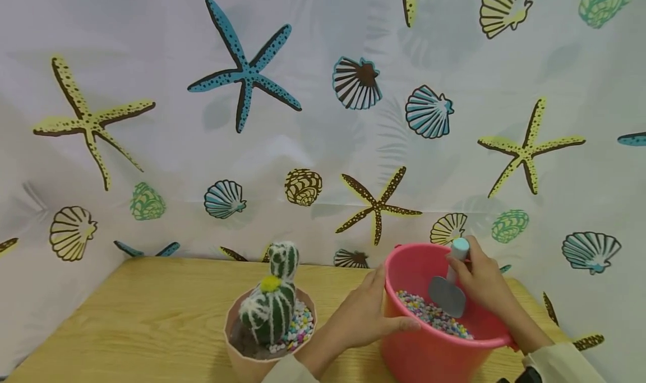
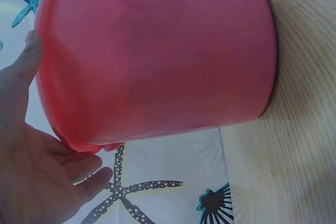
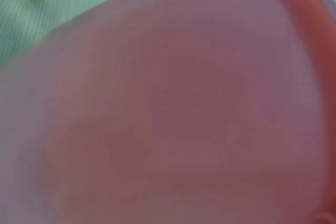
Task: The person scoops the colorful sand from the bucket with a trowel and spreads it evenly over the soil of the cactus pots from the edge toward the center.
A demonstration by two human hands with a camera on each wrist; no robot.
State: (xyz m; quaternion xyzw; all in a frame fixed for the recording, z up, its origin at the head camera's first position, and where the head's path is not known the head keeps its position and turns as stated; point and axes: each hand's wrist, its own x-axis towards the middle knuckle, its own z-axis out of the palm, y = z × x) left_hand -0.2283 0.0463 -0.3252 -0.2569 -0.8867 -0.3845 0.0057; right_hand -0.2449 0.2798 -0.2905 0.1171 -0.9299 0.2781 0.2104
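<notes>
A pink bucket (image 1: 429, 355) stands at the right of the wooden table, with multicoloured pebbles (image 1: 429, 310) inside. My right hand (image 1: 481, 279) reaches over its rim and grips the pale handle of a small trowel (image 1: 448, 296), whose grey blade hangs over the pebbles. Against the bucket's outer left side rests my left hand (image 1: 360, 310), thumb stretched along the rim and fingers loosely bent, as the left wrist view also shows. Left of it, a cactus (image 1: 270, 310) stands in a peach pot (image 1: 232, 346), partly surrounded by coloured pebbles. In the right wrist view, the bucket wall (image 3: 184, 103) hides the right hand.
The wooden table (image 1: 141, 315) extends to the left of the pot. Behind it hangs a white cloth (image 1: 313, 136) printed with starfish and seashells.
</notes>
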